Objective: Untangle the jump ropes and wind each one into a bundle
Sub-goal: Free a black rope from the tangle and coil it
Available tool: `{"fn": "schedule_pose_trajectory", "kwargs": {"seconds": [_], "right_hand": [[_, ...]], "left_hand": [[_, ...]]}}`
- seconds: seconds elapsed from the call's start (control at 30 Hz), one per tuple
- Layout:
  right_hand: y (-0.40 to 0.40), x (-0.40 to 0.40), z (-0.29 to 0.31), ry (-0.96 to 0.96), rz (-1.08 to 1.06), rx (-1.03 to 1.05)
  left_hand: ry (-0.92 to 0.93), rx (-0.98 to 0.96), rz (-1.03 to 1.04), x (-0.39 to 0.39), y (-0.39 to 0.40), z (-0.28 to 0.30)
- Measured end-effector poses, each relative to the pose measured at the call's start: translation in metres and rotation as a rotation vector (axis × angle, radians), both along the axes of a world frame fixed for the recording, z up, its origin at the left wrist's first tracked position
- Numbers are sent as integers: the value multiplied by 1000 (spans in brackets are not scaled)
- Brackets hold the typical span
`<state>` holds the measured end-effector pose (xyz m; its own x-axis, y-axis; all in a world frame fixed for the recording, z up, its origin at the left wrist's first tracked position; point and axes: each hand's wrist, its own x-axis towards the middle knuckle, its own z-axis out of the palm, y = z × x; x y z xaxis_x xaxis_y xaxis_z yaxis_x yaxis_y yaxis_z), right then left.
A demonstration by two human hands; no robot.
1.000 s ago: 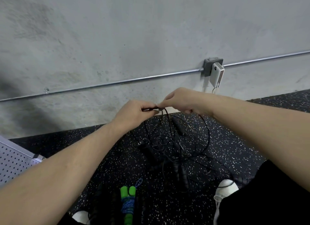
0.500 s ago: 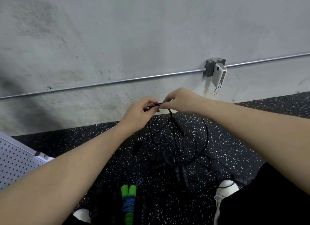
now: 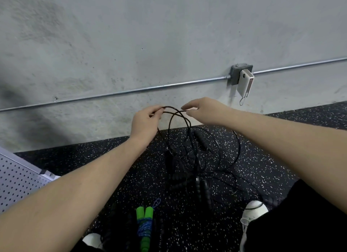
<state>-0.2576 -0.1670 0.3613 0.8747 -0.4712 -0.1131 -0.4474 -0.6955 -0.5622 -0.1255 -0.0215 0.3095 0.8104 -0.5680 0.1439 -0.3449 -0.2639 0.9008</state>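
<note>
A tangle of thin black jump ropes [image 3: 189,157] with black handles lies on the speckled black floor and rises in loops to my hands. My left hand [image 3: 145,123] pinches a cord loop at its fingertips, held up in front of the wall. My right hand [image 3: 204,110] pinches the cord's other side between thumb and forefinger, a short gap from the left hand. A wound bundle of blue rope with green handles [image 3: 145,225] lies on the floor near my feet.
A concrete wall with a metal conduit [image 3: 131,91] and a junction box holding a white power bank [image 3: 245,82] stands behind. A perforated grey panel [image 3: 16,178] is at the left. My white shoes [image 3: 253,210] are at the bottom.
My hands have moved apart, stretching a short length of black cord between them. The loops below hang wider, and the camera has tilted slightly.
</note>
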Motion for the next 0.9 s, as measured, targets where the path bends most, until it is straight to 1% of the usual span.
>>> {"fn": "schedule_pose_trajectory", "kwargs": {"seconds": [0.1,0.27,0.37,0.4,0.47,0.5,0.53,0.57,0.67,0.77,0.83,0.9], "right_hand": [[-7,-5,1,-8,-28,57],[-12,-8,0,-57,-106,254],[-19,-9,6,-132,-181,413],[-21,-11,9,-116,-169,413],[-25,-15,14,-47,-125,275],[-26,-17,15,-34,-111,209],[-26,-18,15,-61,-112,201],[-26,-19,15,-125,-129,246],[-22,-19,16,-331,-161,502],[-16,-21,21,-430,-84,742],[-11,-23,24,-465,-24,862],[-8,-23,28,-521,-10,927]], "left_hand": [[42,42,-53,0,-2,-6],[221,102,-7,8,-4,-9],[285,113,-57,9,-3,-9],[269,114,-79,7,-3,-10],[188,135,-104,6,-4,-13],[143,163,-119,6,-5,-16],[109,200,-147,5,-5,-18],[86,243,-192,3,-4,-21],[36,391,-328,0,-3,-29],[-46,533,-427,-2,-6,-33],[-52,543,-442,-2,-6,-34],[-24,530,-425,2,-5,-35]]}}
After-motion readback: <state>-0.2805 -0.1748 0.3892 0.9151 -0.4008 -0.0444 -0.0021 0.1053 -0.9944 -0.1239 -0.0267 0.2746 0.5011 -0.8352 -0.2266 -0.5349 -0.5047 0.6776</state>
